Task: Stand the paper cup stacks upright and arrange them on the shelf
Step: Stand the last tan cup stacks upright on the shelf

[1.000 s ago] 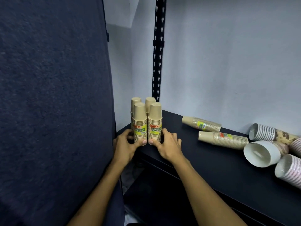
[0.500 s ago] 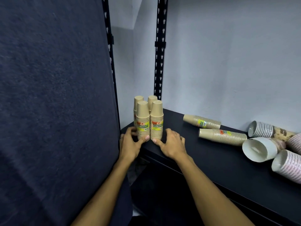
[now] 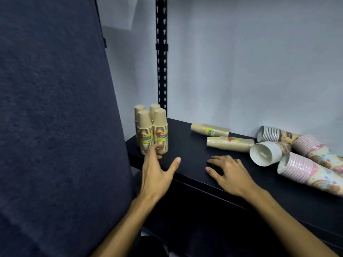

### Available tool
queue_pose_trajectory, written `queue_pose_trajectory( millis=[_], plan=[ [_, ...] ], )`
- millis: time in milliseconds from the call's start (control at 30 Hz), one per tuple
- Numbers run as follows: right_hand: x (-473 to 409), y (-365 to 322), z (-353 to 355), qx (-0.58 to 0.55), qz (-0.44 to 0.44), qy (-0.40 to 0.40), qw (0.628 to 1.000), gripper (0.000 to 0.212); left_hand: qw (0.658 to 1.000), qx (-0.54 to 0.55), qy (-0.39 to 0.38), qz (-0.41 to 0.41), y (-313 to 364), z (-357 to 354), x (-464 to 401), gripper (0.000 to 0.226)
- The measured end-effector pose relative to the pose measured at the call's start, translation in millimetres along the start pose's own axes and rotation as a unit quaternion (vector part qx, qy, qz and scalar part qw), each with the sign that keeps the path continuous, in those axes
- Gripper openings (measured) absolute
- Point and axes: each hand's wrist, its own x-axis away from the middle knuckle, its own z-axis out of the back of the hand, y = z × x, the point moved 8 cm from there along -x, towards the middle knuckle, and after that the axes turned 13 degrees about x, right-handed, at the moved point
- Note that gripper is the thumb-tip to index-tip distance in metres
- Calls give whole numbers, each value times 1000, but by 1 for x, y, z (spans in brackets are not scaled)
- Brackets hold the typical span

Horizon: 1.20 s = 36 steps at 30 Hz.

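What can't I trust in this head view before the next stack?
- Rear two upright kraft stacks: lower parts hidden by the front pair.
- Pink patterned stacks: cut off by the right edge; count unclear.
- Left hand: fingertip contact with the front stack unclear.
- Label text: too small.

Matt brown paper cup stacks (image 3: 152, 129) with glossy printed labels stand on a smooth, matt black shelf (image 3: 193, 154), beside a rough-napped dark blue cloth panel (image 3: 55, 108), a perforated black metal upright (image 3: 161, 52) and glossy pink-patterned paper cups (image 3: 306, 169).
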Motion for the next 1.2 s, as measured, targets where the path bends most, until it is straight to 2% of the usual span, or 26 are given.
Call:
queue_pose_trajectory(
  millis=[167, 300, 533, 667, 800, 933, 1033, 1133, 1200],
  plan=[
    [11, 27, 8, 28, -11, 9, 1000, 47, 988, -63, -137, -29, 4, -60, -12, 41],
    [15, 37, 12, 94, -48, 25, 994, 46, 948, -184, -260, -13, -15, -108, -21, 28],
    [-6, 45, 23, 117, -56, 78, 988, 48, 931, -221, -292, 2, -27, -152, -53, 42],
    [-29, 59, 25, 69, -86, 109, 988, 59, 962, -139, -233, 45, -34, -162, -79, 40],
    [-52, 64, 15, 80, -76, 115, 987, 59, 981, -59, -150, 104, -42, -167, -107, 49],
    [-66, 72, 10, 101, -85, 123, 984, 69, 971, -13, -113, 211, -63, -182, -135, 74],
    [-71, 78, 6, 105, -82, 134, 982, 69, 959, -61, -108, 256, -82, -198, -150, 92],
    [-74, 81, 0, 106, -76, 135, 982, 64, 970, -110, -51, 211, -83, -201, -158, 75],
    [-75, 81, -1, 91, -69, 144, 983, 57, 976, -76, -3, 202, -82, -197, -162, 65]
  ],
)
